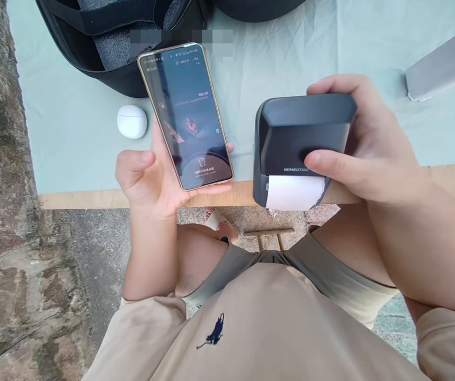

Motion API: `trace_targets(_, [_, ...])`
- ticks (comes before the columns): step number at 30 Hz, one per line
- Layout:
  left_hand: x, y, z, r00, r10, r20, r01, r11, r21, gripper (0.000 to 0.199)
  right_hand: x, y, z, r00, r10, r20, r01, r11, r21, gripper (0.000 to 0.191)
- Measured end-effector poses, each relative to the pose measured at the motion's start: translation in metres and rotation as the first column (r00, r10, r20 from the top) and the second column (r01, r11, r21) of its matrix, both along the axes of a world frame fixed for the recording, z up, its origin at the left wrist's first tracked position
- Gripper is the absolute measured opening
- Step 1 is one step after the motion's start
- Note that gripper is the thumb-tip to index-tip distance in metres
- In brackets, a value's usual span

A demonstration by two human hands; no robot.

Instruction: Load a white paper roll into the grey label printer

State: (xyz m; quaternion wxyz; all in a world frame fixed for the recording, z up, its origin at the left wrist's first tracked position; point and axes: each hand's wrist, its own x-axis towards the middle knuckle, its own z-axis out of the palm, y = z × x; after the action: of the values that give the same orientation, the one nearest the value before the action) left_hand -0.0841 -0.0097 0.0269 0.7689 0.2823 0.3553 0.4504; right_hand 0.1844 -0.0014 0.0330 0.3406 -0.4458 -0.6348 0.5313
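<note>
A smartphone [189, 121] with a gold rim lies tilted in my left hand [151, 182], its lit screen facing up at me. The fingers support it from beneath, and the thumb rests off to the side of the case. On the right, my right hand [374, 143] grips a dark grey label printer [302, 127] marked NIIMBOT, with the thumb pressed on its front face. White label paper [295, 191] sticks out of the printer's lower edge. Both devices are held above the table's front edge, apart from each other.
On the pale green tablecloth [251, 63], a white earbud case [132, 121] sits left of the phone. An open black zip case [119, 79] stands behind it, beside another black object [259, 10]. At the right lies a grey-white folded piece [437, 69]. A stone wall [0, 211] borders the left.
</note>
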Motion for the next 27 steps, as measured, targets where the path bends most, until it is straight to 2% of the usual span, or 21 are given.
trace_targets(2, [-0.004, -0.001, -0.001, 0.999, -0.032, 0.018, 0.032, 0.999, -0.017, 0.062, 0.0, -0.001, 0.001, 1.0, 0.002, 0.003, -0.002, 1.0, -0.001, 0.061])
trace_targets(6, [-0.008, 0.001, -0.004, 1.0, -0.013, -0.027, 0.014, 1.0, 0.01, 0.07, 0.0, -0.001, 0.001, 1.0, -0.008, 0.022, 0.008, 1.0, 0.003, 0.063])
trace_targets(11, [-0.002, 0.003, -0.003, 1.0, 0.025, 0.007, -0.025, 0.998, 0.055, 0.063, 0.0, 0.0, -0.001, 1.0, -0.016, 0.026, 0.017, 1.0, -0.009, 0.063])
trace_targets(14, [0.005, 0.003, 0.002, 0.992, 0.108, 0.069, -0.115, 0.988, 0.101, 0.05, -0.002, 0.0, -0.001, 0.999, -0.021, 0.025, 0.022, 1.0, -0.018, 0.061])
trace_targets(16, [0.01, 0.003, 0.006, 0.983, 0.171, 0.073, -0.181, 0.969, 0.167, 0.049, -0.002, 0.0, 0.0, 0.999, -0.023, 0.025, 0.023, 1.0, -0.006, 0.06])
trace_targets(19, [0.013, 0.001, 0.008, 0.973, 0.23, 0.02, -0.228, 0.94, 0.255, 0.049, -0.002, 0.0, 0.001, 1.0, -0.018, 0.025, 0.018, 1.0, 0.005, 0.06])
trace_targets(24, [0.009, 0.001, 0.006, 0.957, 0.29, -0.022, -0.264, 0.9, 0.346, 0.034, -0.001, -0.001, -0.001, 1.0, -0.007, 0.013, 0.007, 1.0, -0.01, 0.06])
trace_targets(27, [0.004, 0.007, 0.007, 0.919, 0.387, -0.083, -0.336, 0.874, 0.352, 0.038, 0.0, -0.002, -0.002, 1.0, -0.012, 0.018, 0.013, 1.0, -0.006, 0.059])
